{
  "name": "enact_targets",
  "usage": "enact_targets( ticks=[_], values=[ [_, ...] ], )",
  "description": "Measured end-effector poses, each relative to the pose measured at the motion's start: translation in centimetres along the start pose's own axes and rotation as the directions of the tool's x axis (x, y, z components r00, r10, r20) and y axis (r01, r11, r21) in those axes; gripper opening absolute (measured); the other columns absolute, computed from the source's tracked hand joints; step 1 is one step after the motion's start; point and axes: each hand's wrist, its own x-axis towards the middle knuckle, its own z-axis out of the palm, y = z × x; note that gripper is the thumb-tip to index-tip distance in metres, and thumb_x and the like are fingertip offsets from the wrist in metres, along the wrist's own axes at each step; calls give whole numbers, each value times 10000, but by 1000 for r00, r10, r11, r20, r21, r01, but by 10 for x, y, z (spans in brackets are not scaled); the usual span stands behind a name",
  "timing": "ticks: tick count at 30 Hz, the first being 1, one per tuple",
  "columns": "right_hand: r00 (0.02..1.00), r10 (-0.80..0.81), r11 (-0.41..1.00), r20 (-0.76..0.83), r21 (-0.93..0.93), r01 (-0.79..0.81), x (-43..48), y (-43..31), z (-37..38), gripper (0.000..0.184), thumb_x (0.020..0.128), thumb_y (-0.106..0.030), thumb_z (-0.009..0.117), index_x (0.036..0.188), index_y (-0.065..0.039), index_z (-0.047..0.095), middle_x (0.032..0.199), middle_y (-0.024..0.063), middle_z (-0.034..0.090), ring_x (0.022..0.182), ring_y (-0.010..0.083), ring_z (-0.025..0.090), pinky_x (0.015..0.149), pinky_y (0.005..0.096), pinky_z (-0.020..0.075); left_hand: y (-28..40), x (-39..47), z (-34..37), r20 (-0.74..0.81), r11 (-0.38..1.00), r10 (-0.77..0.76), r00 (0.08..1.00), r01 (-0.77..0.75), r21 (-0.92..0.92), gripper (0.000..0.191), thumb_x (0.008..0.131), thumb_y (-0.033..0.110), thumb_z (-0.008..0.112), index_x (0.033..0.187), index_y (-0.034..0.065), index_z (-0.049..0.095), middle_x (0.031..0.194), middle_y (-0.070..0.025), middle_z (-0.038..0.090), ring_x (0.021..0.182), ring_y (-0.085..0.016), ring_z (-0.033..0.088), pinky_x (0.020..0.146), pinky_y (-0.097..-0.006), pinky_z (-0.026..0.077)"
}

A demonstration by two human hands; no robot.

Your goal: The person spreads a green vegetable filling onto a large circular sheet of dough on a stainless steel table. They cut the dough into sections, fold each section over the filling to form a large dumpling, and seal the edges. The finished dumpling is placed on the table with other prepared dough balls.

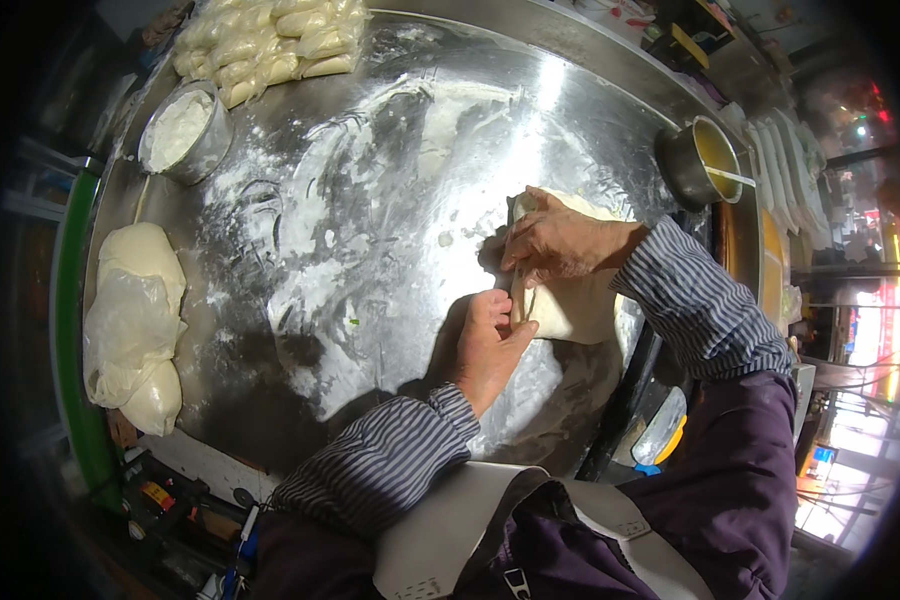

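A flat, folded sheet of pale dough lies on the floured metal worktop, right of the middle. My left hand pinches its near left corner between thumb and curled fingers. Over the dough's upper left edge, my right hand bends down with its fingertips gripping that edge; part of the edge is hidden beneath it. Small green bits show near the dough's far edge, and one green bit lies on the flour to the left.
A metal pot of flour and a large dough mass partly under plastic stand at the left. Plastic-wrapped dough pieces are stacked at the far left. A pot of yellowish liquid with a utensil stands right; a scraper lies near my right arm.
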Motion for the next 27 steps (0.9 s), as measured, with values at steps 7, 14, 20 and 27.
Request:
enact_targets(
  ticks=[7,14,20,27],
  values=[
    [991,25,937,-131,348,23,-8,-5,-3,75,802,-145,699,844,-83,691,869,23,669,869,152,619,975,394,359,-6,1,-5,31,999,2,1000,-1,-34,474,804,27,694,1193,-3,426,1111,-122,532,935,-159,540,807,-288,483],
    [464,586,809,-665,513,-286,-101,18,35,154,878,-131,653,956,-3,688,882,95,625,798,168,590,709,298,479,1,6,-15,104,983,3,995,-22,183,519,774,20,708,1205,-4,421,1174,-163,483,1034,-212,512,844,-303,500],
    [102,778,613,-619,714,-339,-118,6,129,66,795,11,662,858,-3,674,804,101,657,706,175,626,640,267,483,23,11,-10,159,707,378,912,-395,587,507,710,48,751,1129,36,466,1230,-189,451,1130,-309,461,923,-389,432],
    [177,595,717,-784,419,-557,-117,-21,141,42,737,-37,667,771,-60,675,856,99,656,844,293,594,725,407,470,54,41,4,392,406,648,653,-732,547,225,676,53,752,752,75,542,1134,-112,540,1163,-331,455,984,-434,369]
  ],
)
